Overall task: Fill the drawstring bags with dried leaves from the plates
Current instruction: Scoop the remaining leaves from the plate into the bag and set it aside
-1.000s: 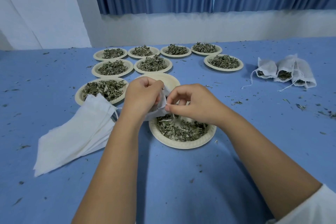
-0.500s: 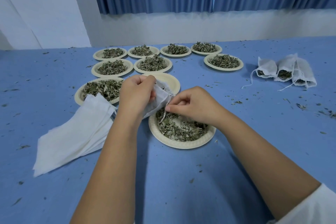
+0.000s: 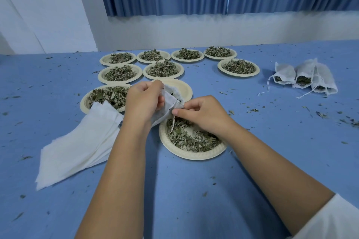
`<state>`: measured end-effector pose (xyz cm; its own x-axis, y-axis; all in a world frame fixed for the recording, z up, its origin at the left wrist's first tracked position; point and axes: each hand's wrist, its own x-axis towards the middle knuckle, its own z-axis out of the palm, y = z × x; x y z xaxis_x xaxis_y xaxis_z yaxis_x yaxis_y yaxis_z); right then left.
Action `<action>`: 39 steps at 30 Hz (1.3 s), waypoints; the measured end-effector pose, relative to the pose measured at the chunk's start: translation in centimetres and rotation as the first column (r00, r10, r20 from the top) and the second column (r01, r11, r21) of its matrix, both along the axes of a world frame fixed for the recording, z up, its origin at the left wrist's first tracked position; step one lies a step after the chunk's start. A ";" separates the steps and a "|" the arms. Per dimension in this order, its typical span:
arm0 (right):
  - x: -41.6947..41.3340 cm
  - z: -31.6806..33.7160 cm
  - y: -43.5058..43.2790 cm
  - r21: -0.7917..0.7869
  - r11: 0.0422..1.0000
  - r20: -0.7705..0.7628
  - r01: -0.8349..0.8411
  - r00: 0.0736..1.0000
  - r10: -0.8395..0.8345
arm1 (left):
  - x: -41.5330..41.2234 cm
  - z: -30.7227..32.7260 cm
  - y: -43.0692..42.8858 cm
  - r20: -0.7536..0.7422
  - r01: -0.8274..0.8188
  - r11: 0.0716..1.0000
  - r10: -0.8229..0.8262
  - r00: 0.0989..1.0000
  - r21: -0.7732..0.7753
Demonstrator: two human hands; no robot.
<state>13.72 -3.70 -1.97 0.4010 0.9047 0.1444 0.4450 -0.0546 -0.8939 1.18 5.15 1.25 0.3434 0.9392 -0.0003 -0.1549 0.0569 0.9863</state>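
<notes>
Since the frame 1 s back, when both hands sat bunched close over the cloth, our left hand [image 3: 143, 101] has slid a bit to the left, and the drawstring bag [image 3: 171, 101] now shows far more betw. the two hands. Its gathered mouth stands open, facing away from us toward the bare plate [image 3: 184, 88]. Our right hand [image 3: 204, 114] has come slightly lower, toward the near plate [image 3: 174, 149].

We read that as the mouth being worked open, i.e. prep for filling, not filling yet; no leaves are seen going in.

- **Left hand:** fingers curled round the bag's side, clamped on the cloth.
- **Right hand:** thumb & forefinger pinched together on the bag's rim or its cord, can't tell which. A thin cord dangles from there onto the dried leaves [image 3: 190, 137].
- **Bag position:** held up off the table [image 3: 194, 190], over the far-left edge of the near plate, partly in front of the bare plate.
- **Bag looks:** white, thin, gauzy cloth, limp & creased, puckered at the hem. Dark specks at the mouth are poss. leaf bits, too small to be sure.

Progress, as we judge it: three filled bags [image 3: 303, 77] lie at right, a stack of flat bags [image 3: 81, 141] waits at left, and approx. nine plates still hold leaves.
</notes>
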 end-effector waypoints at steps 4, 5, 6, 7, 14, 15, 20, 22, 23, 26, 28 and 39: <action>-0.3 -0.2 0.3 0.019 0.999 -0.053 0.035 0.998 -0.034 | 0.0 0.1 -0.1 0.026 0.007 1.000 -0.007 1.000 -0.023; -0.3 -0.2 0.3 0.017 0.999 -0.058 0.033 0.998 -0.032 | 0.0 0.1 -0.1 0.034 0.005 1.000 -0.004 0.999 -0.029; -0.2 -0.2 0.3 0.011 1.000 -0.057 0.029 0.998 -0.028 | 0.0 0.1 -0.1 0.044 0.001 0.999 0.001 0.999 -0.032; -0.2 -0.2 0.3 0.006 1.000 -0.053 0.028 0.998 -0.028 | 0.0 0.1 -0.1 0.054 -0.005 0.999 0.007 0.998 -0.035; -0.7 -0.6 0.2 -0.007 0.999 0.063 -0.049 0.997 0.049 | 0.2 -0.1 0.1 0.049 0.038 0.995 -0.033 0.998 -0.092; -0.7 -0.7 0.3 0.010 0.999 0.064 -0.045 0.997 0.045 | 0.3 -0.2 0.1 0.040 0.038 0.995 -0.034 0.999 -0.094; -0.4 -0.4 0.5 0.044 0.999 -0.021 0.021 1.000 -0.021 | 0.3 -0.3 0.2 0.083 0.054 0.990 -0.043 0.996 -0.130; -0.4 -0.3 0.4 0.033 0.999 -0.031 0.029 0.999 -0.028 | 0.3 -0.3 0.1 0.072 0.055 0.991 -0.047 0.996 -0.119; -0.5 -0.1 0.3 0.030 0.999 -0.030 0.027 0.999 -0.027 | 0.3 -0.3 0.1 0.066 0.053 0.992 -0.045 0.997 -0.113; -0.1 0.4 -0.2 -0.006 0.999 -0.060 -0.044 0.997 0.043 | 0.1 -0.1 0.0 0.091 0.022 0.995 -0.013 0.996 -0.096; 0.4 0.7 -0.5 -0.045 0.996 -0.068 -0.083 0.995 0.080 | -0.2 0.0 0.2 0.130 -0.028 0.998 0.036 0.991 -0.061; 2.1 1.0 -1.1 -0.277 0.959 0.300 -0.067 0.942 0.152 | -1.2 0.6 0.6 0.293 -0.191 0.974 0.219 0.931 -0.120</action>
